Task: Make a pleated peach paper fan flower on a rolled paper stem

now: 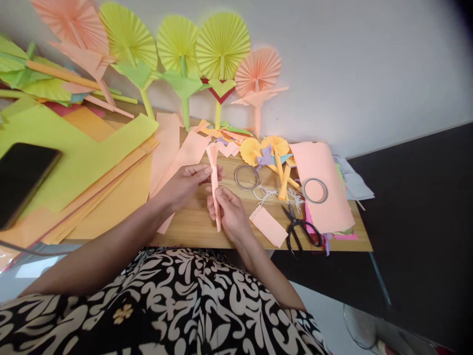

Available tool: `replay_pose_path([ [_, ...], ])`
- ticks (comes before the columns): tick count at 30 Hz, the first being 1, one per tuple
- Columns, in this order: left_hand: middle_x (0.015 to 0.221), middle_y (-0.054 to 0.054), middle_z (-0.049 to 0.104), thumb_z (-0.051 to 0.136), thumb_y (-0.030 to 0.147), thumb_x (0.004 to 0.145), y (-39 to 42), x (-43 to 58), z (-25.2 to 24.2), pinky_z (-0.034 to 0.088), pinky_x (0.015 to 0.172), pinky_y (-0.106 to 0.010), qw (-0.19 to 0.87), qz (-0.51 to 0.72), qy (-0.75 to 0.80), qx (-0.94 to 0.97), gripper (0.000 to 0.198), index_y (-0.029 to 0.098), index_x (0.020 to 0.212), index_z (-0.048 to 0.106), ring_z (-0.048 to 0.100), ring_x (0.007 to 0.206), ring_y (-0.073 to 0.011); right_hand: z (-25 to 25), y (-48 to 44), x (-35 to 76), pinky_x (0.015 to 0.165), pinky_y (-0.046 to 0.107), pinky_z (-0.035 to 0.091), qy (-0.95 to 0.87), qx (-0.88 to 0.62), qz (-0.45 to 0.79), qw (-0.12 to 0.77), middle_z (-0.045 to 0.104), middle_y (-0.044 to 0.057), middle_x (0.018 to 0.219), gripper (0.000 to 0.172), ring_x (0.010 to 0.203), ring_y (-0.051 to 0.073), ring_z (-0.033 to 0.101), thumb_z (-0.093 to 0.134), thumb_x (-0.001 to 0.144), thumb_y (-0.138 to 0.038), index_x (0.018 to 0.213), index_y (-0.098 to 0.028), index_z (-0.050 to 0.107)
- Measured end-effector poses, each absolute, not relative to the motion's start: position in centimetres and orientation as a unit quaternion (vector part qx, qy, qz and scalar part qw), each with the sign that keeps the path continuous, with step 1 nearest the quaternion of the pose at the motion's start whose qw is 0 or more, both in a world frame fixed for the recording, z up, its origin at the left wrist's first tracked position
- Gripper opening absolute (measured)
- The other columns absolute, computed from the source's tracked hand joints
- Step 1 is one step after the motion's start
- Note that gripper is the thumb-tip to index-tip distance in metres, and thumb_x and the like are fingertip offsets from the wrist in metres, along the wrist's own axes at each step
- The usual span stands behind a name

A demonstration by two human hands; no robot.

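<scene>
A narrow pleated strip of pink paper (215, 190) is held upright between my two hands, above the wooden table. My left hand (194, 180) pinches it near its upper part, where the folds fan out slightly at the top. Lower down, my right hand (229, 212) is closed round the strip, thumb in front. Right of my right hand lies a small stack of folded pink paper (268, 226). Black-handled scissors (297, 229) are beside that stack. White string (266, 194) lies behind it, near a grey tape ring (247, 177).
Paper fan flowers (222, 47) lean on the wall. Coloured sheets (92, 162) and a black phone (25, 180) cover the left side. A second tape ring (315, 191) rests on pink paper (332, 207) at the right. Small orange fans (275, 144) lie at the back.
</scene>
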State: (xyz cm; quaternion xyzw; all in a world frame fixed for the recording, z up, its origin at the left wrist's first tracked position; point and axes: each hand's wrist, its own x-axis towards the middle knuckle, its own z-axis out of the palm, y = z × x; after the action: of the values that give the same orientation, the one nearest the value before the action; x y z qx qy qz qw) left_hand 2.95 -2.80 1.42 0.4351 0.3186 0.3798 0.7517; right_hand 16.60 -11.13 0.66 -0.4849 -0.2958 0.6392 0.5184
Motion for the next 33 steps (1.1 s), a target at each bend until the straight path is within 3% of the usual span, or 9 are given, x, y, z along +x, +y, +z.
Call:
replay_pose_path([
  [3,0.092,-0.008,0.079,0.088,0.061,0.072,-2.8,3.1,1.4,0.053,0.093,-0.036,0.759,0.389,0.307,0.421,0.044,0.021,0.088,0.082,0.071,0.094,-0.0227,0.5,-11.2,16.5,0.041,0.02,0.035,-0.27,-0.466,0.659,0.526,0.06,-0.004,0.065,0.045,0.047,0.007,0.044,0.077,0.077,-0.061,0.094,-0.02,0.07],
  [8,0.083,-0.005,0.078,0.092,0.06,0.065,-2.7,3.2,1.4,0.053,0.093,-0.034,0.751,0.407,0.326,0.405,0.044,0.02,0.079,0.082,0.071,0.086,-0.0191,0.3,-11.5,16.4,0.04,0.02,0.033,-0.267,-0.455,0.675,0.516,0.059,-0.005,0.064,0.044,0.045,0.006,0.043,0.077,0.079,-0.061,0.092,-0.02,0.069],
  [19,0.054,-0.004,0.068,0.085,0.057,0.077,-3.4,3.0,2.5,0.056,0.058,-0.035,0.793,0.332,0.275,0.43,0.045,0.016,0.095,0.08,0.067,0.05,-0.0223,2.2,-8.7,16.2,0.038,0.019,0.036,-0.372,-0.476,0.612,0.51,0.048,-0.009,0.052,0.054,0.04,0.006,0.04,0.066,0.083,-0.075,0.079,-0.022,0.057],
  [22,0.056,-0.002,0.069,0.088,0.054,0.075,-3.2,3.0,2.4,0.057,0.067,-0.034,0.776,0.37,0.295,0.417,0.04,0.016,0.089,0.08,0.067,0.055,-0.0189,1.7,-8.7,16.0,0.036,0.018,0.035,-0.365,-0.464,0.628,0.508,0.046,-0.011,0.05,0.052,0.038,0.005,0.037,0.068,0.082,-0.073,0.081,-0.022,0.057],
  [27,0.081,-0.004,0.076,0.093,0.046,0.071,-2.0,2.7,1.8,0.053,0.091,-0.029,0.731,0.486,0.298,0.375,0.033,0.017,0.079,0.08,0.07,0.084,-0.016,0.7,-10.6,16.0,0.035,0.017,0.032,-0.365,-0.46,0.673,0.451,0.045,-0.012,0.048,0.05,0.036,0.004,0.033,0.064,0.088,-0.069,0.077,-0.021,0.055],
  [33,0.081,-0.002,0.074,0.086,0.036,0.081,-0.8,2.0,1.5,0.053,0.09,-0.028,0.732,0.527,0.267,0.341,0.02,0.018,0.078,0.077,0.069,0.085,-0.0147,0.4,-14.6,17.0,0.038,0.018,0.032,-0.366,-0.479,0.707,0.37,0.045,-0.011,0.052,0.05,0.037,0.005,0.036,0.056,0.095,-0.067,0.075,-0.022,0.05],
])
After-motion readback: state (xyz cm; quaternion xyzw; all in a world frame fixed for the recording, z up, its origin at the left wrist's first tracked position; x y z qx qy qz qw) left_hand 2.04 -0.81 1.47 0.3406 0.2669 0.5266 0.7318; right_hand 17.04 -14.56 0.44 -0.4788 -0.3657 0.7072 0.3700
